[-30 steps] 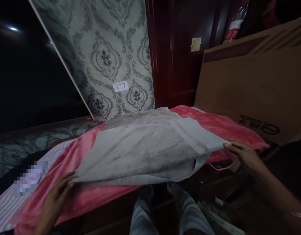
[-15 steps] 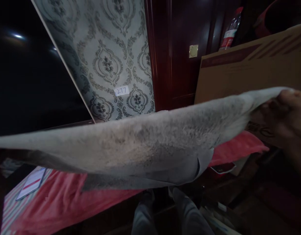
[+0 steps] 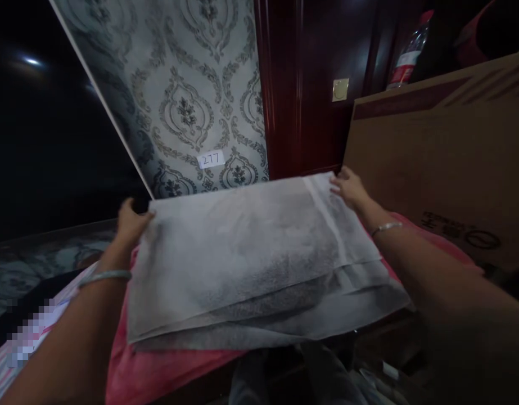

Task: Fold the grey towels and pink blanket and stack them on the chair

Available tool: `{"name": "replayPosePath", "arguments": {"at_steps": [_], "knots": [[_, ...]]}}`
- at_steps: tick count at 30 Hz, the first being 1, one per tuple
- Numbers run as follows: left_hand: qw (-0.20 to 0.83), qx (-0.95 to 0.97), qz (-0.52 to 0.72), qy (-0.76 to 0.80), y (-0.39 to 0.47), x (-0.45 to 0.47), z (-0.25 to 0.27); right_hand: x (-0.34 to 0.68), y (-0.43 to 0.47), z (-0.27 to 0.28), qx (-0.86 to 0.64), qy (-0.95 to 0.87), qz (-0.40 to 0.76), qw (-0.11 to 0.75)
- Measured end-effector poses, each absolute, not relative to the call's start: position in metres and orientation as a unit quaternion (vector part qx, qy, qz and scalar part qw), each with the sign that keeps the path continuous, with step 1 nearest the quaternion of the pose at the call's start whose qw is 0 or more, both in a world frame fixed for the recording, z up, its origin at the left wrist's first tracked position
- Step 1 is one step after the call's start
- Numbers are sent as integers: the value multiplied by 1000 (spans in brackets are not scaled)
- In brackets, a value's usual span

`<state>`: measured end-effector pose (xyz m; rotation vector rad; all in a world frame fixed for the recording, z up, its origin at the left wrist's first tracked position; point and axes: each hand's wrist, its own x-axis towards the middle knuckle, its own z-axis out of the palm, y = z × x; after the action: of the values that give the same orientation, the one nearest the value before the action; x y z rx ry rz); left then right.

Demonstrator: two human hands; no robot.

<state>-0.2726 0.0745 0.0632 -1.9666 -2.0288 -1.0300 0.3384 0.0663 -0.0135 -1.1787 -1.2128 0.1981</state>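
A folded grey-white cloth (image 3: 242, 242) with darker, mottled patches spreads across the middle of the view, its layers overlapping along the near edge. My left hand (image 3: 132, 222) pinches its far left corner between thumb and fingers. At the far right corner, my right hand (image 3: 350, 188) grips the cloth in the same way. Beneath the cloth lies a pink-red cloth (image 3: 170, 368), showing along the near left side and past the right edge.
Behind stands a patterned wall (image 3: 187, 112) with a paper label "277" (image 3: 211, 159). A dark screen (image 3: 52, 129) is at left. A cardboard box (image 3: 440, 140) leans at right, with a red-capped bottle (image 3: 411, 50) behind it. Striped fabric (image 3: 1, 365) lies at lower left.
The cloth was stretched and hanging between the hands; now it lies lower and folded over the pink-red cloth. Both hands have come inward, and my left hand has entered the view.
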Motion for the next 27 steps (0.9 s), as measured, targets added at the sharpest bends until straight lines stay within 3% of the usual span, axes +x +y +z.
{"name": "replayPosePath", "arguments": {"at_steps": [2, 4, 6, 8, 12, 18, 22, 27], "knots": [[2, -698, -278, -660, 67, -258, 6, 322, 50, -73, -560, -554, 104, 607], [-42, -730, -225, -644, 50, -254, -57, 311, 23, -132, -616, -657, 86, 427], [-3, -759, -155, -632, 29, -262, -112, 307, -8, -180, -628, -719, 35, 296], [42, -765, -144, -626, 9, -278, -148, 308, -36, -209, -641, -727, -30, 246], [65, -743, -177, -643, -25, -310, -171, 320, -75, -223, -656, -714, -95, 223], [71, -693, -278, -662, -72, -316, -165, 329, -95, -222, -678, -690, -121, 221], [96, -697, -250, -665, -89, -304, -151, 330, -90, -211, -690, -687, -108, 203], [47, -732, -193, -651, -94, -303, -139, 324, -87, -197, -677, -706, -117, 175]]}}
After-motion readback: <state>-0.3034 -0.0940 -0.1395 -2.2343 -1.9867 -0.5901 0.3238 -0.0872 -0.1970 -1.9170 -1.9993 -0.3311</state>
